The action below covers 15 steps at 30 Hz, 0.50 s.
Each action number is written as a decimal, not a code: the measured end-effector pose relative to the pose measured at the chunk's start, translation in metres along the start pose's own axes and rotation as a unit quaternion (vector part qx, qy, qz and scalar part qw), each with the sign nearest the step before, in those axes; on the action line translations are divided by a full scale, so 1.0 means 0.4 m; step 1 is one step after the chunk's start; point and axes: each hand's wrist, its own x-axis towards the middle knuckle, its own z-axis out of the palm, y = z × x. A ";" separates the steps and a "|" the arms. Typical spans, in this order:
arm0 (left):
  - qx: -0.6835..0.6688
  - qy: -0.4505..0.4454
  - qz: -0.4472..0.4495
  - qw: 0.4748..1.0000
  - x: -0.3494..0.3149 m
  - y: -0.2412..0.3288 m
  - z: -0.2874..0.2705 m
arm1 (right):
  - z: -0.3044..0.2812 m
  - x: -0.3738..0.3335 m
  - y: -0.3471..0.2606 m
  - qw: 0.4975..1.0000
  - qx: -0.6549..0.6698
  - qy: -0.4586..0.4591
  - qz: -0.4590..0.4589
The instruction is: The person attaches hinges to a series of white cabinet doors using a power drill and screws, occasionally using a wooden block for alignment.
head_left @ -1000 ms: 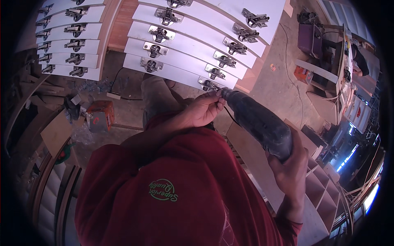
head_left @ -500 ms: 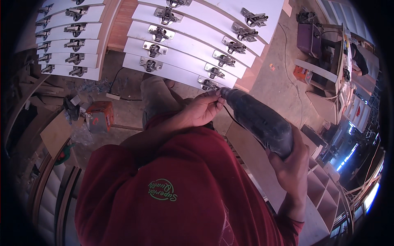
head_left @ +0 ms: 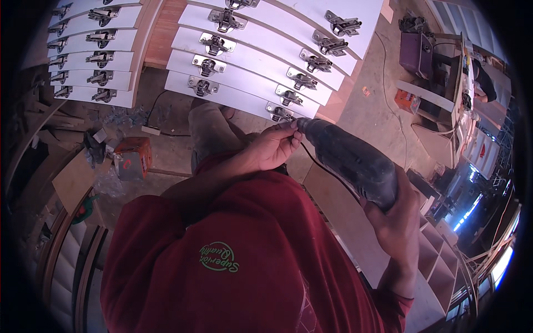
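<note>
My right hand (head_left: pixel 397 213) is wrapped round the rear of a dark corded power drill (head_left: pixel 352 158). The drill's nose points up and left at a metal cabinet hinge (head_left: pixel 278 112) near the right end of the nearest white panel (head_left: pixel 239 101). My left hand (head_left: pixel 276 145) is closed, thumb and fingertips pinched together at the tip of the drill beside that hinge; whatever lies between them is too small to make out. Another hinge (head_left: pixel 203 86) sits at the left end of the same panel. More white panels with hinges lie stacked in steps behind it.
A second stack of hinged white panels (head_left: pixel 119 95) stands at the far left. On the floor are an orange box (head_left: pixel 133 155), plastic scraps and a cable (head_left: pixel 387 91). A wooden workbench (head_left: pixel 452 105) with a purple case (head_left: pixel 415 55) is at the right, and wooden shelving (head_left: pixel 438 261) nearer.
Hardly anything differs. The drill and both hands keep their places at the same hinge; the whole view has shifted very slightly.
</note>
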 end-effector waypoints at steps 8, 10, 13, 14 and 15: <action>0.011 -0.011 -0.007 1.000 -0.001 0.003 0.002 | -0.025 0.032 -0.004 1.000 -0.015 -0.014 0.005; 0.022 -0.003 -0.004 1.000 -0.002 0.000 0.005 | -0.036 0.051 0.001 1.000 -0.004 -0.021 0.013; 0.095 0.030 -0.004 0.995 -0.011 0.000 0.015 | -0.055 0.091 0.013 0.999 -0.034 -0.019 -0.026; 0.145 0.052 -0.003 0.988 -0.016 -0.002 0.016 | -0.061 0.104 0.011 0.995 -0.077 -0.011 -0.069; 0.195 0.073 -0.001 0.978 -0.021 -0.003 0.017 | -0.068 0.117 -0.004 0.995 -0.077 -0.011 -0.069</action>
